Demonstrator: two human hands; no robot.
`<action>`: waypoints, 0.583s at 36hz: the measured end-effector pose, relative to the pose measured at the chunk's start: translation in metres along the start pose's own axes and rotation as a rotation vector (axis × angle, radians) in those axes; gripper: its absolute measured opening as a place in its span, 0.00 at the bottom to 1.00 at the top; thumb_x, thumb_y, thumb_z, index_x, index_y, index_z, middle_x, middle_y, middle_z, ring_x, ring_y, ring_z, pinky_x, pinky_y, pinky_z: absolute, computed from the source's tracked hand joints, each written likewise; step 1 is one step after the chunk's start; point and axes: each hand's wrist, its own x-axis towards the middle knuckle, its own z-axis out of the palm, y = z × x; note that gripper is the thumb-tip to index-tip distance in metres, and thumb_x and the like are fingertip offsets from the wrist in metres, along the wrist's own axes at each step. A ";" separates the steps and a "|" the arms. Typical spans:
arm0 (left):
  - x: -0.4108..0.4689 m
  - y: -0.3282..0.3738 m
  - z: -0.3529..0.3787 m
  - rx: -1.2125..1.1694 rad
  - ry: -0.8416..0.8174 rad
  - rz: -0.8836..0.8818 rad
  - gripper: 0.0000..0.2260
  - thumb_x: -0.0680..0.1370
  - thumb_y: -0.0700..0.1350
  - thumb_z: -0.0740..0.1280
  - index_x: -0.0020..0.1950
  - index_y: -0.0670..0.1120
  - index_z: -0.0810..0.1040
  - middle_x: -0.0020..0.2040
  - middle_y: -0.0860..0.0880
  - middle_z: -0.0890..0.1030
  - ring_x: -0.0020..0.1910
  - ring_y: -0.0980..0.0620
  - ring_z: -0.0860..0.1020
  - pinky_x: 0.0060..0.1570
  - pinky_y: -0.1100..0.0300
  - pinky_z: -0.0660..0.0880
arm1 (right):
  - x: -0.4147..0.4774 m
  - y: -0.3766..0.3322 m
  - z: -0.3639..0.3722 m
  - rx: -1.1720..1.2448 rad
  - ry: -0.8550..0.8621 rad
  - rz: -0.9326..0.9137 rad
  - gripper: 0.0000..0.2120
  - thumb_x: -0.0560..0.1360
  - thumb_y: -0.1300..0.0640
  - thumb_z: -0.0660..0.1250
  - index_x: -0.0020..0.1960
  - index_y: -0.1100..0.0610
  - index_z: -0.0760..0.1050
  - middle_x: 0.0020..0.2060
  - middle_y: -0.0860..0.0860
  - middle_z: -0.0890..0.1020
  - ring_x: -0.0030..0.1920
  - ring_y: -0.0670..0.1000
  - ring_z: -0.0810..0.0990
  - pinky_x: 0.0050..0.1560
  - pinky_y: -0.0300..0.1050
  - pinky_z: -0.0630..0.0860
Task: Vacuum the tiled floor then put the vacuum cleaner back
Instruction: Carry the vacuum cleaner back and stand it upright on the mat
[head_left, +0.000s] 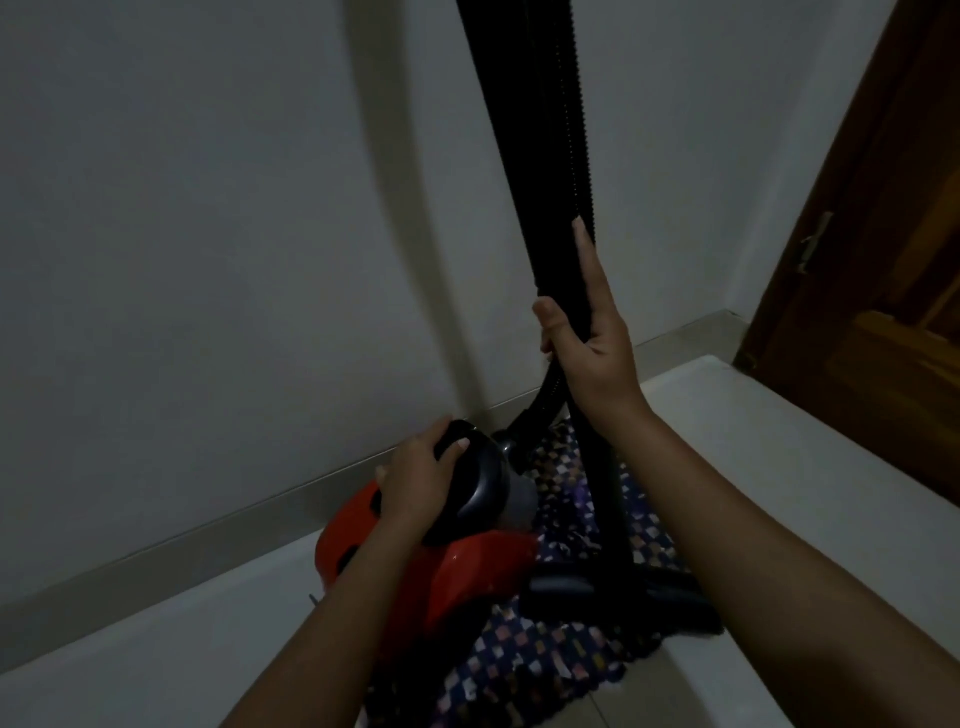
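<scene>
Red vacuum cleaner (467, 571) on patterned mat, black wand (524, 156) seemingly upright

no readable text, labels, brands or numbers anywhere, dim view, vacuum cleaner (467, 566) unmarked

The black wand and hose (524, 130) run off the top edge, their upper ends unseen.

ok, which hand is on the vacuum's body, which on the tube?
The left hand grips the dark handle on the red vacuum body, low by the wall. The right hand is higher, wrapped round the upright black tube and hose.
</scene>
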 end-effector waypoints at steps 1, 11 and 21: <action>0.000 -0.003 0.001 0.025 0.002 0.024 0.20 0.79 0.54 0.61 0.71 0.54 0.69 0.68 0.48 0.75 0.68 0.47 0.71 0.68 0.46 0.61 | -0.003 0.001 -0.002 0.032 -0.029 0.009 0.30 0.79 0.53 0.62 0.76 0.43 0.52 0.72 0.53 0.68 0.47 0.44 0.72 0.41 0.38 0.76; -0.003 -0.005 0.005 0.153 0.037 0.069 0.21 0.80 0.55 0.57 0.73 0.55 0.65 0.67 0.45 0.75 0.67 0.45 0.71 0.65 0.46 0.62 | -0.010 0.007 -0.017 0.230 -0.037 -0.004 0.24 0.73 0.40 0.66 0.66 0.29 0.63 0.37 0.49 0.76 0.33 0.49 0.73 0.30 0.42 0.73; -0.007 -0.004 0.006 0.191 0.073 0.092 0.21 0.80 0.56 0.56 0.73 0.55 0.65 0.65 0.44 0.76 0.65 0.45 0.72 0.64 0.47 0.62 | -0.019 0.005 0.015 0.288 -0.108 0.055 0.28 0.77 0.44 0.62 0.73 0.39 0.55 0.41 0.44 0.77 0.34 0.57 0.72 0.34 0.47 0.75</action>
